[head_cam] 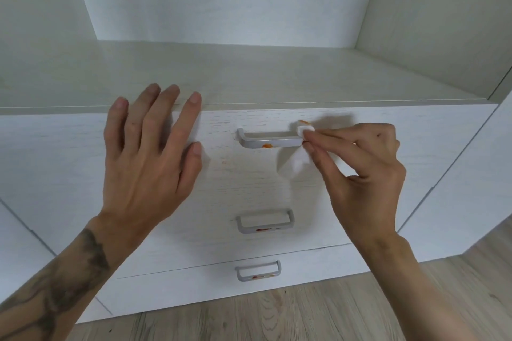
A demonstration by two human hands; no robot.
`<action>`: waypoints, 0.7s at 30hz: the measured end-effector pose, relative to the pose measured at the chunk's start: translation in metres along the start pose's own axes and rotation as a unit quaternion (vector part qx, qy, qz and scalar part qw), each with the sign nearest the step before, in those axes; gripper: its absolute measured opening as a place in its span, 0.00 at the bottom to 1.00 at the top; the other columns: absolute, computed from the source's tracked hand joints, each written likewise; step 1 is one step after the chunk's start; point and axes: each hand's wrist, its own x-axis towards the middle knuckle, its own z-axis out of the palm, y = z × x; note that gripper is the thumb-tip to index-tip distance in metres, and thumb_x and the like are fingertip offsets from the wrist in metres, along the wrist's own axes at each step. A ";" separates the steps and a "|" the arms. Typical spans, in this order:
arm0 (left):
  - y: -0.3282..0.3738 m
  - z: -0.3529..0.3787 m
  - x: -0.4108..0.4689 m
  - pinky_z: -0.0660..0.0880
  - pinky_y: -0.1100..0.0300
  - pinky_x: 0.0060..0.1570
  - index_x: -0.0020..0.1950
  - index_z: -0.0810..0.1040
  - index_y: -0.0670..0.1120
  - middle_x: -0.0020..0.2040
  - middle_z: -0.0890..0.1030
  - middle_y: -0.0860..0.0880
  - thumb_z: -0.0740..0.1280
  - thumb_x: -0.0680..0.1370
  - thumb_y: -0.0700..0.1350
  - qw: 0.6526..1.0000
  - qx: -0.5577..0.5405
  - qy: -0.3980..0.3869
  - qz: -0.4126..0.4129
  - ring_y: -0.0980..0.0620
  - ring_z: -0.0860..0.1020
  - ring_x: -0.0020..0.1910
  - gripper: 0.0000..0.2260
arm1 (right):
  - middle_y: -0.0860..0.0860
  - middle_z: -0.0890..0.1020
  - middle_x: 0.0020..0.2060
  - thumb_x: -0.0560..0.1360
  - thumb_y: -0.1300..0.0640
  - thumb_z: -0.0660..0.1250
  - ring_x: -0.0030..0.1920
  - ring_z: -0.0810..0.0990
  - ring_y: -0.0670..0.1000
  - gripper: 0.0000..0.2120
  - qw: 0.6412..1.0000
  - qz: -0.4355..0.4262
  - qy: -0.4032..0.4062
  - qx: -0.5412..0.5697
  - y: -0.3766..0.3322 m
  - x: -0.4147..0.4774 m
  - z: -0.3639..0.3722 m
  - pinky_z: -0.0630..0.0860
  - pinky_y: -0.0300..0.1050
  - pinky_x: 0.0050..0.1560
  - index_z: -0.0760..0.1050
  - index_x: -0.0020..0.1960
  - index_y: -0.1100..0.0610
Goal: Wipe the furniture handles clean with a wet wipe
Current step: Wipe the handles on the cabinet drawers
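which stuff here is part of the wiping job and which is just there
Job: wet wipe, pinched by right hand; top handle, middle handle, bottom handle, all with orange smears.
Just there: open shelf above, wooden floor.

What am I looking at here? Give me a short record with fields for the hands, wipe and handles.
left hand: open, fingers spread, over the drawer front, left of the top handle
right hand: pinches the wet wipe at the top handle's right end
top handle: orange smear on its bar
middle handle: orange smears, untouched
bottom handle: orange smears, untouched
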 end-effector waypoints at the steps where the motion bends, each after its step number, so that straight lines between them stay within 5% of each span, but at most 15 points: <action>1: 0.001 0.002 0.000 0.51 0.41 0.83 0.83 0.64 0.43 0.76 0.70 0.35 0.59 0.86 0.48 1.000 0.006 0.008 -0.001 0.35 0.66 0.78 0.25 | 0.42 0.85 0.50 0.79 0.58 0.77 0.55 0.73 0.48 0.08 1.000 -0.011 -0.006 0.000 -0.002 0.001 0.003 0.70 0.53 0.53 0.86 0.57 0.49; 5: 0.003 0.009 -0.001 0.53 0.41 0.82 0.82 0.67 0.43 0.73 0.72 0.36 0.59 0.86 0.49 0.999 0.014 0.032 -0.005 0.36 0.68 0.76 0.24 | 0.42 0.85 0.48 0.80 0.56 0.77 0.54 0.73 0.47 0.07 0.998 -0.042 -0.037 0.011 -0.005 0.007 0.011 0.66 0.48 0.56 0.87 0.57 0.50; 10: 0.003 0.011 -0.002 0.55 0.41 0.81 0.81 0.68 0.42 0.72 0.72 0.37 0.59 0.86 0.49 0.999 0.020 0.039 -0.008 0.36 0.70 0.74 0.24 | 0.44 0.86 0.46 0.78 0.57 0.78 0.51 0.74 0.52 0.08 0.999 -0.010 -0.035 0.033 -0.005 0.007 0.011 0.71 0.57 0.50 0.87 0.56 0.50; 14: 0.003 0.011 -0.002 0.57 0.41 0.80 0.81 0.69 0.43 0.71 0.73 0.37 0.60 0.85 0.48 0.999 0.024 0.040 -0.006 0.37 0.70 0.73 0.24 | 0.44 0.87 0.46 0.78 0.57 0.78 0.51 0.72 0.47 0.06 0.995 -0.048 -0.058 0.063 -0.017 0.014 0.025 0.70 0.50 0.52 0.88 0.55 0.54; 21: 0.003 0.011 -0.002 0.60 0.39 0.78 0.80 0.70 0.42 0.69 0.76 0.35 0.60 0.85 0.48 0.999 0.022 0.041 -0.010 0.36 0.72 0.72 0.23 | 0.45 0.87 0.46 0.77 0.59 0.79 0.48 0.74 0.53 0.06 0.995 -0.050 -0.056 0.064 -0.019 0.013 0.028 0.71 0.53 0.49 0.88 0.54 0.55</action>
